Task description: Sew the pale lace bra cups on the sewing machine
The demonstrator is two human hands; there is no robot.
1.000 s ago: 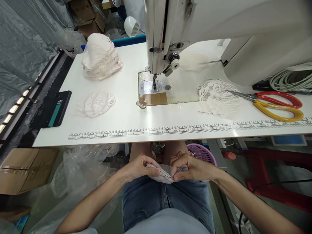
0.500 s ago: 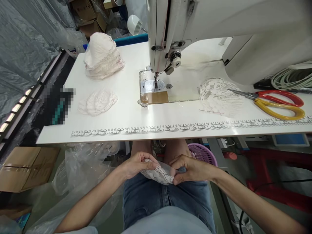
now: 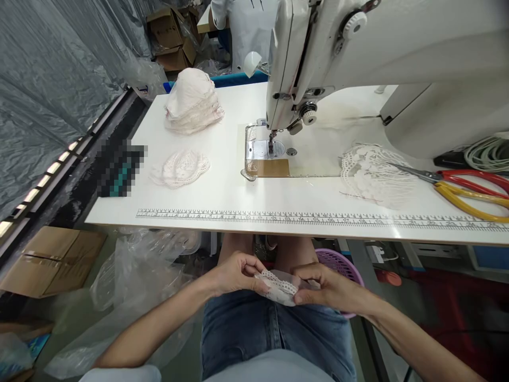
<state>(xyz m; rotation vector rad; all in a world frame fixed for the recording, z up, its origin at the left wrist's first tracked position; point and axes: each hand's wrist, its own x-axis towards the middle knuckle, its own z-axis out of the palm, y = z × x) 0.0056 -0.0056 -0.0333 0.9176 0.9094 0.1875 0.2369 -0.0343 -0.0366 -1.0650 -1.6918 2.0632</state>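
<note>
A small piece of white lace with sheer fabric (image 3: 280, 289) is stretched between my two hands, above my lap and below the table edge. My left hand (image 3: 242, 275) pinches its left end between thumb and fingers. At the other end, my right hand (image 3: 326, 286) grips the edge, with the thumb on the near side. On the table lie a single lace piece (image 3: 183, 168) at the left and a stack of pale cup-shaped fabric pieces (image 3: 193, 101) behind it. More white lace (image 3: 369, 172) rests right of the needle, partly under the scissors' blades.
A sewing machine (image 3: 290, 69) stands over the table (image 3: 226, 207), which has a printed ruler (image 3: 318, 218) along its front. Red and yellow handled scissors (image 3: 469, 185) lie at the right. Below are a purple basket (image 3: 342, 265), plastic bags (image 3: 139, 276) and a cardboard box (image 3: 51, 260). Someone in white (image 3: 254, 32) is beyond.
The view has swung, shifting the table and machine rightward in the picture. Both hands keep hold of the lace piece; its lace part showed more widely half a second ago.
</note>
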